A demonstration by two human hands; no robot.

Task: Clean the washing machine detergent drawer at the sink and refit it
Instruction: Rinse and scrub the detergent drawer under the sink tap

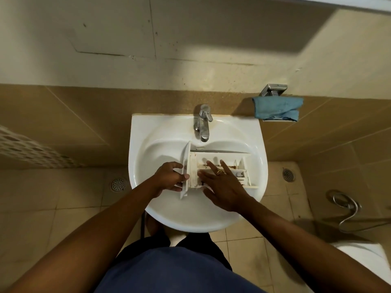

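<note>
Drawer point(222, 155): white moulded plastic, rectangular, partitioned into compartments. It lies in the sink point(156, 149) basin, open side up. Long axis runs 9–3 o'clock, with the curved front panel point(186, 161) at the 9 end. Brown residue streaks an inner wall; small insert parts at the 3 end, detail unclear.

Left hand point(169, 176) grips the panel, fingers wrapped round its edge. Right hand point(224, 187) sits at 5 o'clock of the drawer, fingers point(211, 166) straight and spread over the compartments, holding nothing; contact uncertain. It is the nearer hand to the stained wall, which lies at 12 from its fingertips.

Tap point(203, 123): chrome, at 12 of the drawer, no water visible. Cloth point(277, 108): blue, crumpled, at 2 on a wall holder. Sink is glazed and smooth.
</note>
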